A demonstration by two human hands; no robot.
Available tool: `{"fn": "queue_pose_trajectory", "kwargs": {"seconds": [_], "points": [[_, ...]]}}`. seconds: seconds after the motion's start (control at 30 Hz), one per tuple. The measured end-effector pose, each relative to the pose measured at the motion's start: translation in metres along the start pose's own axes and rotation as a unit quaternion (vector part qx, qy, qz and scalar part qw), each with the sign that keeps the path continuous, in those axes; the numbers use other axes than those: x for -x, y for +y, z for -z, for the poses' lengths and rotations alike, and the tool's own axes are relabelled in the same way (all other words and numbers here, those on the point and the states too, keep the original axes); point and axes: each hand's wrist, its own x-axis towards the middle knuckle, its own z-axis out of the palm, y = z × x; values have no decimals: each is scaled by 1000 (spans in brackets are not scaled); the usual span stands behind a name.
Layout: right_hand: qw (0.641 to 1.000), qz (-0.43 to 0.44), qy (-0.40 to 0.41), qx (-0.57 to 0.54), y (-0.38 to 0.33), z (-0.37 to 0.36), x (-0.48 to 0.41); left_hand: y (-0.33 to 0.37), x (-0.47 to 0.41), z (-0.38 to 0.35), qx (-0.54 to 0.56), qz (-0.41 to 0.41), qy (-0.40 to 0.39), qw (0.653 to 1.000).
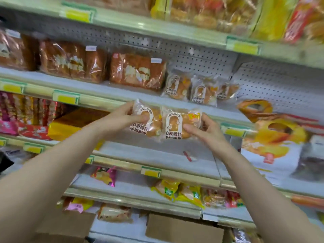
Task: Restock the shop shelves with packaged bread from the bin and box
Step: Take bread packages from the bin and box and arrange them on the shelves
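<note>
The left hand (pixel 126 118) pinches the left bread packet (pixel 149 120) by its left edge, with the thumb pressed across the printed front and the fingers curled behind the top corner. The right hand (pixel 206 131) grips the right bread packet (pixel 178 123) from its right side, with the thumb lying over the lower front and the fingers wrapped behind the edge with the yellow label. The 2 packets sit between the hands, side by side and touching along their inner edges. Both are upright, with the fronts facing the camera. They are held in the air just in front of the lip of the shelf (pixel 108 89), not resting on it.

Above and slightly beyond the right hand, 3 matching packets (pixel 201 92) stand in a row on that shelf, leaning back near the perforated panel (pixel 201 57). Above the left hand, and off to its left, large brown loaves (pixel 136 71) in clear wrap fill the same shelf. A yellow price tag (pixel 66 98) sits on the shelf lip to the left of the left hand. Well below both hands, between the forearms, is a cardboard box (pixel 184 228).
</note>
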Motion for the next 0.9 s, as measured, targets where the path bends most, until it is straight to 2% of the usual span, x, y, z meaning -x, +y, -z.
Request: {"fn": "queue_pose_trajectory", "kwargs": {"seconds": [0.13,0.3,0.67,0.77,0.9], "points": [[999,27,37,17,-23,54,-8,47,-36,-24,-2,-57,-8,998],[995,29,88,24,-22,105,-27,79,-76,-55,1,-80,-3,997],[973,-28,223,47,40,207,-84,96,-152,-128,22,-82,47,995],[970,-66,230,52,70,232,-108,94,-167,-138,28,-85,64,994],[972,-105,212,-6,85,242,-136,96,-184,-150,32,-89,77,992]]}}
